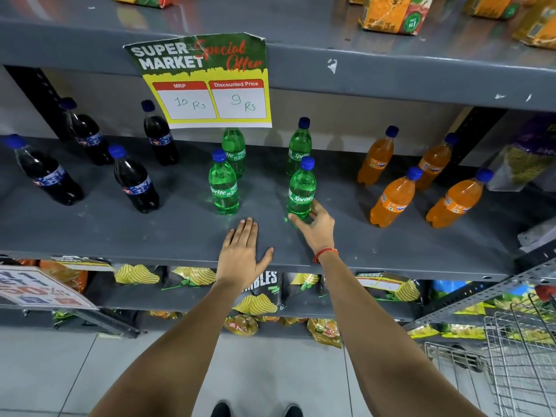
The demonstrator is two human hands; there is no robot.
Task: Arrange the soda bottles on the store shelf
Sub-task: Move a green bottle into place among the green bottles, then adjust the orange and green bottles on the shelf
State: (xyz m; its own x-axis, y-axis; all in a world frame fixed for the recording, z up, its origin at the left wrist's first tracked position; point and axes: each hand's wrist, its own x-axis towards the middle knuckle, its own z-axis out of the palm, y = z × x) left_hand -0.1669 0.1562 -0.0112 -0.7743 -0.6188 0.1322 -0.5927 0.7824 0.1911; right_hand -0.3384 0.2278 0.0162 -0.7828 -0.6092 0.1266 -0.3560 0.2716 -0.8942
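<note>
Head view: right hand (313, 228) cupped round the base of the near-right Sprite bottle (301, 192), fingers loosely curled and touching it, probably to square it with its neighbour (223, 183). Left hand (242, 254) flat and spread on the shelf (120, 230), holding nothing, likely for support. Sodas upright and sorted by kind: colas (135, 182) left, Sprites in the middle, Fantas (392, 200) right, all well apart. Wire basket (517, 350) at near right, contents not visible. Price card (207, 82) hung above.
</note>
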